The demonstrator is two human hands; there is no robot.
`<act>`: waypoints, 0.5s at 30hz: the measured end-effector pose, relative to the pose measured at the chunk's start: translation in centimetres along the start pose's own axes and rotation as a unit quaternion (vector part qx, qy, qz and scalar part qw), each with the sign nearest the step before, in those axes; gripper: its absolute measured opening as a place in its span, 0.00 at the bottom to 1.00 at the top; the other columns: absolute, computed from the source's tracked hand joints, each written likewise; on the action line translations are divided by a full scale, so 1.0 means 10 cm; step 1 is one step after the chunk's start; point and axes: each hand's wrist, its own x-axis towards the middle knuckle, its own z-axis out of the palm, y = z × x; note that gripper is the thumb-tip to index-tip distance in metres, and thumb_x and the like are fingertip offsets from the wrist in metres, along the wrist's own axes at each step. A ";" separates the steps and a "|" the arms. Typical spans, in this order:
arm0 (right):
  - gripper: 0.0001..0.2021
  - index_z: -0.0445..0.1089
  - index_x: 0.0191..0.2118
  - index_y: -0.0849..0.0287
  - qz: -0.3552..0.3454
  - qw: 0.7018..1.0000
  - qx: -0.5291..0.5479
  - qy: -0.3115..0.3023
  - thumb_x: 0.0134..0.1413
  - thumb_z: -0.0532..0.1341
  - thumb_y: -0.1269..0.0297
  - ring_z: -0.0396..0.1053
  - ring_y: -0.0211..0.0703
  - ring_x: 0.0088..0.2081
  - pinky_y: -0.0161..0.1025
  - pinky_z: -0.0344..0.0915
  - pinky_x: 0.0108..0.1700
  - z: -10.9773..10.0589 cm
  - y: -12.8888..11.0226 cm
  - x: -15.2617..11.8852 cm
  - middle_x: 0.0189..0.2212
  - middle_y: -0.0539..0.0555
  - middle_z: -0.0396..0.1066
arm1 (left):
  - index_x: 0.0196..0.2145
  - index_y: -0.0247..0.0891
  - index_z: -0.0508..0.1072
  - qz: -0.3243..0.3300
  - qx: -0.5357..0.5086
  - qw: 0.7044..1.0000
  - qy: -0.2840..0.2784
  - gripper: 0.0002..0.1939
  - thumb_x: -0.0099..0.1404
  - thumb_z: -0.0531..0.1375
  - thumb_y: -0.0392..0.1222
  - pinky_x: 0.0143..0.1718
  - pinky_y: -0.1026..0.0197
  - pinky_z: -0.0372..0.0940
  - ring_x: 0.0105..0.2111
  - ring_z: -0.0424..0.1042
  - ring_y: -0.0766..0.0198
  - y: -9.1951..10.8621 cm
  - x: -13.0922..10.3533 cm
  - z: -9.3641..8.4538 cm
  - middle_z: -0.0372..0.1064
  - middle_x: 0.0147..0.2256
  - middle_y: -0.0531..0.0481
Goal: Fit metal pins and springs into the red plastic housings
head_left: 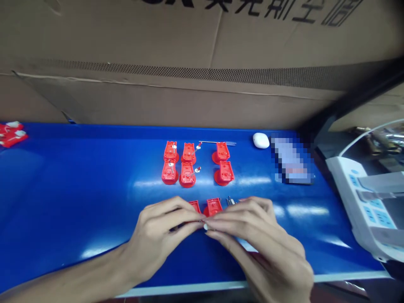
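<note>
My left hand [164, 229] and my right hand [261, 235] meet fingertip to fingertip above the near part of the blue table. A small white piece [205, 227] shows in the pinch of my right hand. My left thumb and forefinger are pressed together right beside it; what they hold is too small to name. Just behind the fingers stand two red plastic housings, one [213, 207] in plain sight and another [195, 205] partly covered by my left hand. A few thin metal pieces [231, 201] lie beyond my right hand.
Farther back stand several red housings with small white-and-metal parts [187, 174], and two plain ones [224, 173]. Behind them lies a thin rod [217, 143]. A white case [261, 140], a blurred-out phone-like slab [292, 162] and a white device [369, 206] are rightward; red pieces [11, 134] far left.
</note>
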 end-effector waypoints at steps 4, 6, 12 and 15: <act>0.15 0.80 0.52 0.55 -0.016 0.999 -0.041 -0.011 0.66 0.70 0.79 0.81 0.45 0.45 0.51 0.65 0.52 0.02 0.01 -0.01 0.46 0.49 0.85 | 0.44 0.37 0.83 0.022 0.009 1.000 0.001 0.07 0.74 0.67 0.29 0.41 0.64 0.77 0.37 0.83 0.64 -0.01 -0.01 0.00 0.82 0.41 0.49; 0.15 0.79 0.53 0.54 -0.020 0.998 -0.052 -0.015 0.66 0.70 0.78 0.81 0.44 0.45 0.52 0.64 0.53 0.02 0.02 -0.02 0.46 0.49 0.85 | 0.44 0.37 0.83 0.023 0.011 1.000 0.003 0.07 0.74 0.67 0.28 0.40 0.64 0.76 0.37 0.82 0.64 -0.01 -0.01 0.01 0.82 0.40 0.49; 0.15 0.79 0.53 0.54 -0.020 0.998 -0.058 -0.012 0.66 0.70 0.79 0.80 0.44 0.44 0.52 0.63 0.53 0.03 0.01 0.00 0.45 0.49 0.85 | 0.44 0.37 0.82 0.021 0.011 1.000 -0.005 0.07 0.75 0.67 0.28 0.41 0.64 0.75 0.37 0.81 0.65 -0.04 -0.02 0.01 0.82 0.41 0.50; 0.14 0.79 0.53 0.55 -0.023 0.998 -0.056 -0.007 0.67 0.70 0.78 0.79 0.44 0.44 0.52 0.63 0.53 0.04 0.01 0.00 0.44 0.49 0.85 | 0.44 0.37 0.82 0.027 0.014 1.000 -0.007 0.07 0.75 0.67 0.27 0.41 0.64 0.74 0.37 0.81 0.65 -0.04 -0.03 0.01 0.81 0.40 0.50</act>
